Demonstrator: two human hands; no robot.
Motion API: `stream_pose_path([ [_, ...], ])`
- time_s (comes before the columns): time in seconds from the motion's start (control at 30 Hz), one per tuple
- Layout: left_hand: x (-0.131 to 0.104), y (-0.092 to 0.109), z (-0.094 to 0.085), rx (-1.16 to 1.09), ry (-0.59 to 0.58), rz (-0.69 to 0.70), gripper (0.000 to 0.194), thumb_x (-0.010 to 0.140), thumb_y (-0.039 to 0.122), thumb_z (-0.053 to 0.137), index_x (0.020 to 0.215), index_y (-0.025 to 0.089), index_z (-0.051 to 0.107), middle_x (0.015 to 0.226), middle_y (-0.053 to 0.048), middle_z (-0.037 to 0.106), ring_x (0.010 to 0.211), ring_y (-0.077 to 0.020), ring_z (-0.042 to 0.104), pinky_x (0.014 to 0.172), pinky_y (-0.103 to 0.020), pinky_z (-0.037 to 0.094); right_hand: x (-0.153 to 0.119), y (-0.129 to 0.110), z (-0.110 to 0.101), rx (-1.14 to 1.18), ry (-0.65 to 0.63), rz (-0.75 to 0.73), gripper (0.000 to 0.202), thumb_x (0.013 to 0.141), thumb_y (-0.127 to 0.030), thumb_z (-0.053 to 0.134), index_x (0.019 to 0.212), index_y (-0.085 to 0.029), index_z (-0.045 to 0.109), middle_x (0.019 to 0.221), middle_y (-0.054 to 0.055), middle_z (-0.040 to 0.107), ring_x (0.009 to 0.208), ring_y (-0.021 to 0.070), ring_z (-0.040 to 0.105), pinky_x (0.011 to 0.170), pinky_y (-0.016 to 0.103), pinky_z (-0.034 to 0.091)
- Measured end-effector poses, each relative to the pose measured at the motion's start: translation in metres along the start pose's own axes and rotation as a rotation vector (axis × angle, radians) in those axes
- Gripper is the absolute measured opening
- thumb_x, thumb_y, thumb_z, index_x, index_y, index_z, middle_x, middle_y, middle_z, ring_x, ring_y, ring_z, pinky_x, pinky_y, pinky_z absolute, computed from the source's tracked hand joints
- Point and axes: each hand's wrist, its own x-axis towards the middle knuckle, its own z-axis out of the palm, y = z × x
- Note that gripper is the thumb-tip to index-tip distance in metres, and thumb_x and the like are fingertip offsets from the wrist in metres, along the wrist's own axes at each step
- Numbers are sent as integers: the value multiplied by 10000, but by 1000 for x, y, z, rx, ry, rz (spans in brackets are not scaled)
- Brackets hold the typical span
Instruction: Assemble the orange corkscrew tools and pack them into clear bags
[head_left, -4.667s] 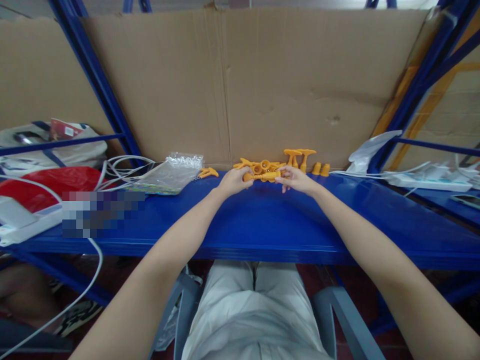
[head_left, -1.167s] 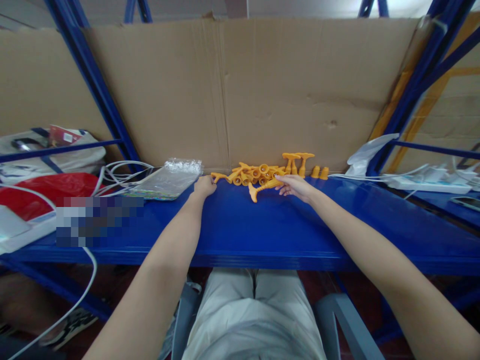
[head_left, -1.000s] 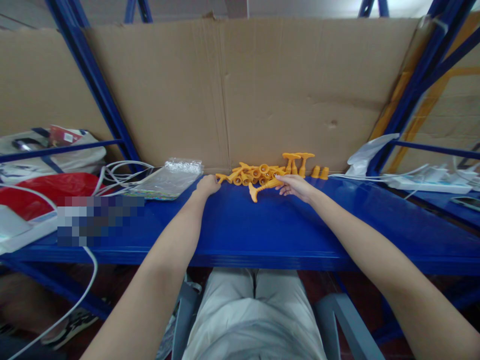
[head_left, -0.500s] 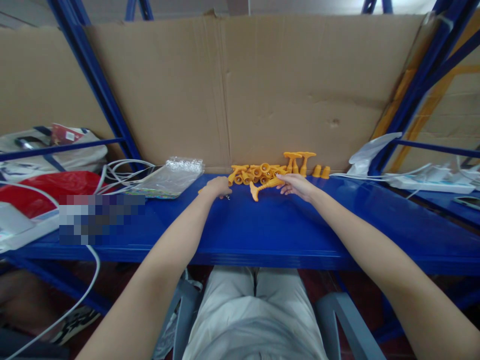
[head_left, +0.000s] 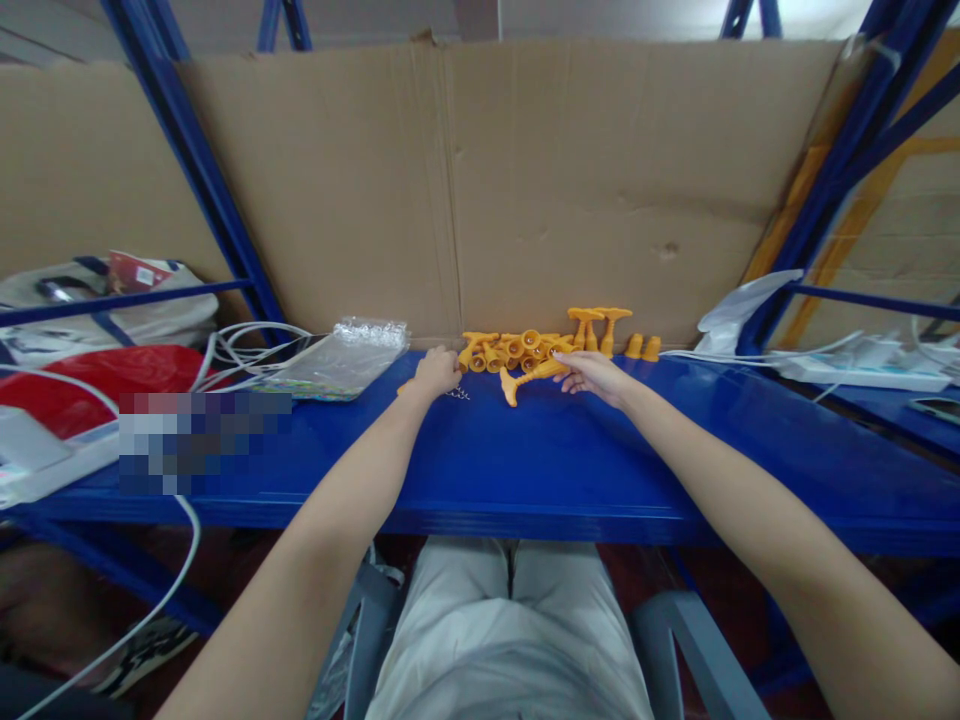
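My right hand [head_left: 590, 374] is closed on the end of an orange T-shaped piece [head_left: 525, 378], whose crossbar points left over the blue table. At the left end of a pile of orange parts [head_left: 514, 350], my left hand [head_left: 439, 370] has its fingers bent together; whether it grips a part there is too small to tell. Tiny metal pieces [head_left: 459, 393] lie just right of and below it. Behind my right hand stand upright orange T-shaped pieces [head_left: 609, 325], with two small orange cones [head_left: 643, 347] to their right.
Plastic bags [head_left: 341, 360] and coiled white cables lie at the left, near a red bag [head_left: 142, 385]. A power strip [head_left: 862, 370] and a white bag [head_left: 742, 310] are at the right. Tall cardboard [head_left: 585, 180] stands behind the blue table [head_left: 525, 470], between blue posts.
My left hand has shifted slightly up toward the pile, and the tiny metal pieces beside it show more fully. My right hand holds the same orange piece, almost unmoved.
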Motion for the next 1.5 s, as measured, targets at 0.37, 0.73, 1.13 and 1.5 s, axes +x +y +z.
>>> stream_pose_path([
  [0.37,3,0,8,-24,-57,1,396,871,199,473,1243,231,606,1341,-95,609,1249,-286,552,992,-423,473,0,0,1,-18,8,11,210,949,-247,586,776,-139,633,609,25,673,431,67,566,418,159,415],
  [0.73,-2,6,4,62,-242,-76,446,917,278,394,1345,234,512,1439,-110,535,1342,-312,459,1045,-499,390,1,1,1,-2,6,11,191,941,-240,597,782,-137,622,615,26,676,443,74,573,433,168,417],
  [1.13,-9,17,-9,109,-275,-218,492,873,189,414,1356,126,486,1453,-183,503,1355,-309,450,1072,-484,373,-4,-6,3,97,62,-30,174,939,-221,581,783,-150,614,596,14,651,453,78,559,460,178,422],
  [1.5,-16,32,-21,209,-356,-202,442,873,198,440,1274,161,623,1346,-169,612,1249,-293,568,1053,-469,377,40,-24,36,-203,277,-505,226,804,-238,699,977,-191,561,918,59,709,749,173,668,654,291,517],
])
